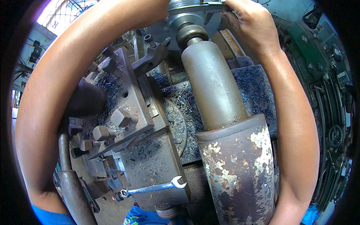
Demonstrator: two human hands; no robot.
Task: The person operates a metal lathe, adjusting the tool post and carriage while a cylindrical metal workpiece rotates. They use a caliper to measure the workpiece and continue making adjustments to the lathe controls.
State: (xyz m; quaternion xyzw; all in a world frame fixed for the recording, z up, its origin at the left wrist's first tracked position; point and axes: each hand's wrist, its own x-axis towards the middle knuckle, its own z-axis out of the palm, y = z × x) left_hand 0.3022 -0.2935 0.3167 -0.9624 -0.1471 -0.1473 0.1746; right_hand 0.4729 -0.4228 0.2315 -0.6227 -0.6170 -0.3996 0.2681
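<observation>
A flat grey metal bar with a pointed jaw, which looks like a caliper [216, 7], lies across a round metal workpiece [187, 4] with a ridged rim at the top edge. My right hand [250, 23] pinches the bar's right end between thumb and fingers. At its other end my left hand [155, 11] is curled against the bar, its fingers mostly hidden by the hand and the picture's edge. Below the workpiece, a live centre [192, 34] points into its middle. Its shank runs into a thick steel quill [215, 80].
Between my arms stand the tailstock [236, 168], with flaking paint, and a tool post [129, 101] with several square-headed bolts. Dark metal chips [251, 88] cover the carriage. A combination wrench [153, 187] lies on the near slide. Green machinery [311, 48] lines the right side.
</observation>
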